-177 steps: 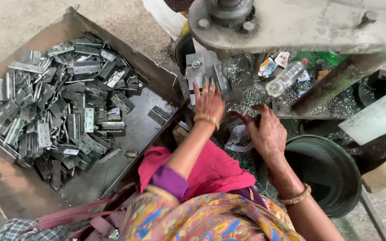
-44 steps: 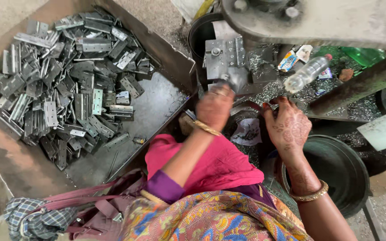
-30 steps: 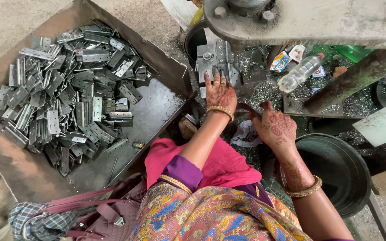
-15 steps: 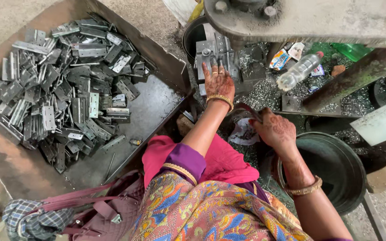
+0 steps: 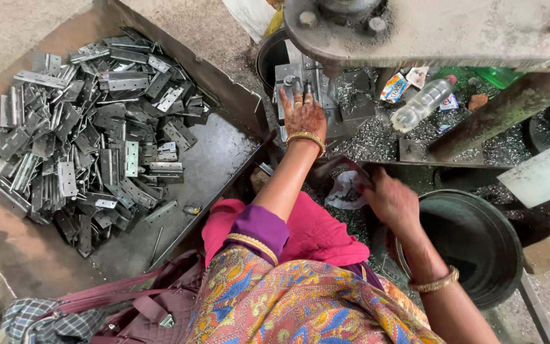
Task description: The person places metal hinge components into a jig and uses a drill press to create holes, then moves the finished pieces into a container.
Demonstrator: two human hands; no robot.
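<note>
My left hand (image 5: 302,116) reaches forward with fingers spread flat on the grey metal die block (image 5: 291,75) under the press head (image 5: 415,28). Whether a small part lies under the fingertips is hidden. My right hand (image 5: 391,201) hovers low, fingers curled and blurred, just left of the dark round metal bowl (image 5: 479,248) and beside a white plastic bag (image 5: 345,191). What it holds, if anything, I cannot make out. A large pile of grey metal hinges (image 5: 84,134) fills the rusty sheet-metal tray (image 5: 218,159) on my left.
Metal shavings (image 5: 377,137) cover the press bed, with a clear plastic bottle (image 5: 423,103) and small wrappers (image 5: 394,88) on them. A rusty angled bar (image 5: 498,114) stands at right. A maroon bag (image 5: 141,306) and checked cloth (image 5: 33,318) lie near my lap.
My left hand has stretched further onto the die block with fingers flattened. My right hand has dropped back and right, toward the bowl.
</note>
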